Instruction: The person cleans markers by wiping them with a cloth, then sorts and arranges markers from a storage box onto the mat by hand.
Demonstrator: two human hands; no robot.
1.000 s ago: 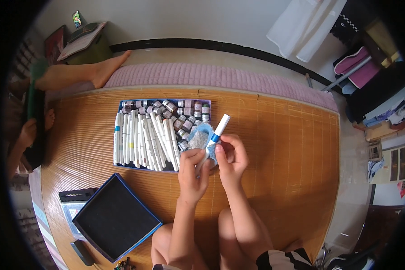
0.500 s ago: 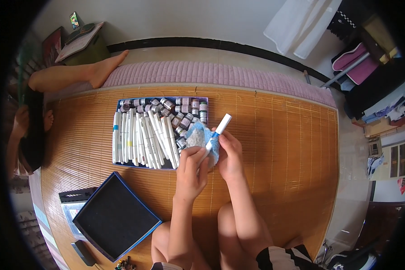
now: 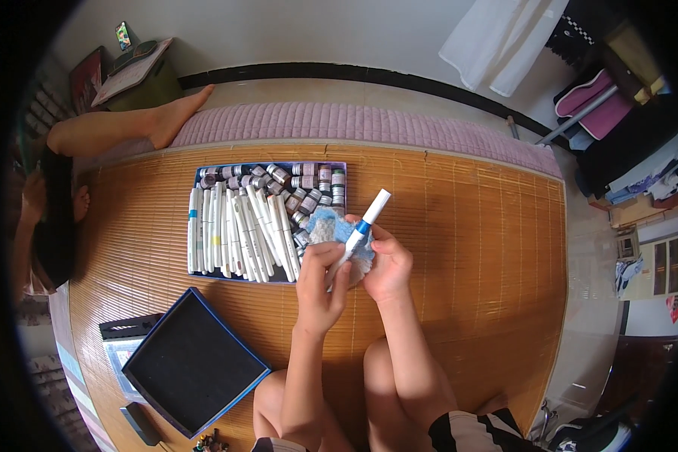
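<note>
Left hand (image 3: 320, 282) raised above mat (image 3: 467, 248), fingers curled, lower end of white marker (image 3: 360, 235) pinched. Right hand (image 3: 384, 260) closed around blue cloth (image 3: 331, 226), cloth pressed against marker barrel. Marker tilted, cap end up-right. Box of markers (image 3: 241, 226) positioned just left of hands.

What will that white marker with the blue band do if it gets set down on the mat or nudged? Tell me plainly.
The white marker looks like a stiff, slim cylinder, so it probably rolls if nudged sideways, though the ribbed bamboo mat may slow it. It seems light: the right hand and left hand manage it with fingertips. Its smooth barrel could slip against the fluffy blue cloth.
</note>
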